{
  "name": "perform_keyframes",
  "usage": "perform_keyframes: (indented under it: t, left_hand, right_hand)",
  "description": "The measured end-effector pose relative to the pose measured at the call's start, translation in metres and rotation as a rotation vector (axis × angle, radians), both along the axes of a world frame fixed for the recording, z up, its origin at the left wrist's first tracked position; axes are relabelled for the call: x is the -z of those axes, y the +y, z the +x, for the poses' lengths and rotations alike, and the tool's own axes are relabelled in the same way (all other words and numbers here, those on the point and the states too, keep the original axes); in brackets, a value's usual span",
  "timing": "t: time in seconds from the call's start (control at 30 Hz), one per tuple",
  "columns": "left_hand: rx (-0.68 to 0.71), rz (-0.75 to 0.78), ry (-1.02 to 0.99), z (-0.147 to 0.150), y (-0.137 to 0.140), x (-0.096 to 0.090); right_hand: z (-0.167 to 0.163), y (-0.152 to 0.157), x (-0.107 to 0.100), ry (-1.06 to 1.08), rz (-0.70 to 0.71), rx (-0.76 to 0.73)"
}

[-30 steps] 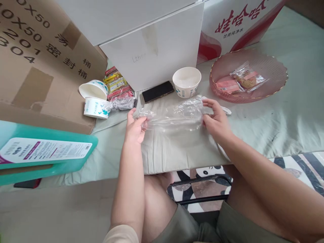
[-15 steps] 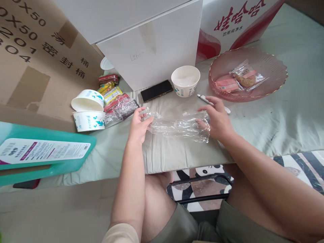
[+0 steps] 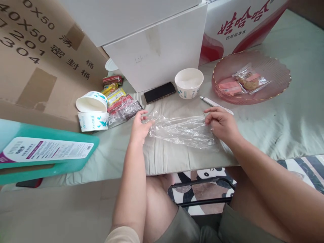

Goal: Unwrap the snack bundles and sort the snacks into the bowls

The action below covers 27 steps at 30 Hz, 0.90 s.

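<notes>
A clear, crinkled plastic bag (image 3: 181, 131) stretches between my two hands, low over the cloth-covered surface. My left hand (image 3: 140, 128) grips its left end between thumb and fingers. At the other end, my right hand (image 3: 222, 124) pinches the plastic with curled fingers. Just behind my right hand lies a white pen-like tool (image 3: 216, 104). A white paper bowl (image 3: 189, 83), with something pale or clear inside, stands beyond the bag. Beside it rests a black phone (image 3: 160, 92).
Two paper bowls (image 3: 93, 120) lie at the left, near wrapped snacks (image 3: 118, 101). A pink glass bowl (image 3: 278, 76) holds packaged food at the right. Cardboard box (image 3: 43, 87), white box (image 3: 162, 50) and red-and-white carton (image 3: 212, 44) stand behind. A green jug (image 3: 86, 136) lies front left.
My right hand has closed its fingers on the bag's right end, where they were spread before. The bag now lies flatter and wider. The whole view has shifted slightly.
</notes>
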<state>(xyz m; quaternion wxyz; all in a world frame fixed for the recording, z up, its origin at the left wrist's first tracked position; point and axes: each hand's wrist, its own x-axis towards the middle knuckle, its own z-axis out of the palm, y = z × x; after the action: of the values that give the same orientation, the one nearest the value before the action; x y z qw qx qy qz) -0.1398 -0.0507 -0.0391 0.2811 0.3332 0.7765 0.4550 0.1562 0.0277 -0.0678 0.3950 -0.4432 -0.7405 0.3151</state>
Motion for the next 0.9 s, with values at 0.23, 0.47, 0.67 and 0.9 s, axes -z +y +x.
perform_keyframes:
  t: [0.23, 0.47, 0.67, 0.9]
  left_hand:
    - [-0.074, 0.067, 0.627, 0.004, -0.005, -0.016]
    - [0.339, 0.218, 0.69, 0.065, -0.009, -0.041]
    - [0.525, -0.184, 0.735, 0.082, -0.009, -0.019]
    - [0.479, -0.251, 0.711, 0.071, -0.003, -0.012]
  right_hand:
    - [0.009, -0.005, -0.001, -0.169, 0.127, 0.026]
    - [-0.001, -0.031, -0.038, -0.067, 0.431, 0.012]
    - [-0.018, -0.042, -0.026, -0.601, 0.189, -0.284]
    - [-0.013, -0.047, -0.044, -0.704, -0.223, -0.386]
